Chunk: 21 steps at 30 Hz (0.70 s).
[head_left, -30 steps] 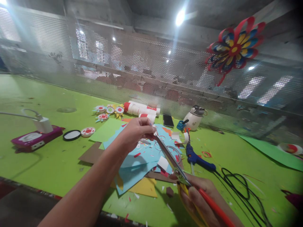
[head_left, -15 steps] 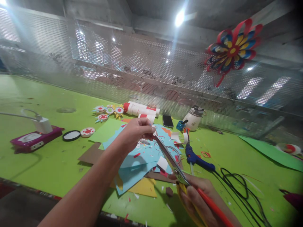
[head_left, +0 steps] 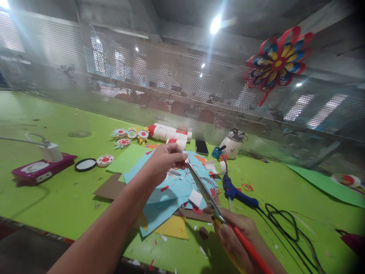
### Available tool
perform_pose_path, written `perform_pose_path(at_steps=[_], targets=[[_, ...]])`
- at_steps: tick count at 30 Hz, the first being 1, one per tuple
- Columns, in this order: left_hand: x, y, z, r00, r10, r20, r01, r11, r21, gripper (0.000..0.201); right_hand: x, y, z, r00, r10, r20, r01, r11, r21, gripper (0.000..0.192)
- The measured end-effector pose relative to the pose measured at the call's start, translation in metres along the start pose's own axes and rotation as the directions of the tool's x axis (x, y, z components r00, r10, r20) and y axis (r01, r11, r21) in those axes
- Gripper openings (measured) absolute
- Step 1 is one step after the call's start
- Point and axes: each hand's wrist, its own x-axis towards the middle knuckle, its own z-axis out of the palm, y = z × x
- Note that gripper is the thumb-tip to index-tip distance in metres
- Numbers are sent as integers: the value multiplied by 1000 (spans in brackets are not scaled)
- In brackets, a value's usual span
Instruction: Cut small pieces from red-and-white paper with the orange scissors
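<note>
My left hand (head_left: 168,156) is closed in a pinch on a small white paper piece (head_left: 186,156), mostly hidden by the fingers. My right hand (head_left: 236,226) grips scissors (head_left: 203,189) by their red and yellow handles. The blade tips point up and left and meet the white piece at my left fingertips. Below both hands lie light blue paper sheets (head_left: 165,198), strewn with red and white scraps and thin rings. A white paper square (head_left: 195,198) rests near the blades.
A blue glue gun (head_left: 239,195) with a looping black cable lies at right. Behind stand a flask (head_left: 231,144), a phone (head_left: 202,147) and white-red paper rolls (head_left: 171,133). Small paper flower discs (head_left: 132,133) and a purple power strip (head_left: 42,169) are at left. A paper flower (head_left: 278,64) hangs above.
The scissors' blades and handles look slightly closer together. My left hand keeps its pinch at nearly the same place. The view has shifted very little.
</note>
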Motion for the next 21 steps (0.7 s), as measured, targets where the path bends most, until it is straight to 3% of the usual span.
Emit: perform_pose_path(at_steps=[5,8,15,21], targets=[[2,3,-5,993,84,-80,-88,995,-48,18,1,-6,-1,993,-87,75,93,993,-78,47],[1,5,-4,994,70,-86,-74,996,-49,19,1,-7,-1,989,-87,117,97,992,-78,50],[0,3,-2,992,70,-102,-74,997,-39,20,2,-1,-3,998,-55,14,55,998,-39,46],[0,1,-3,995,82,-63,-81,997,9,19,2,4,-2,998,-43,36,42,999,23,41]])
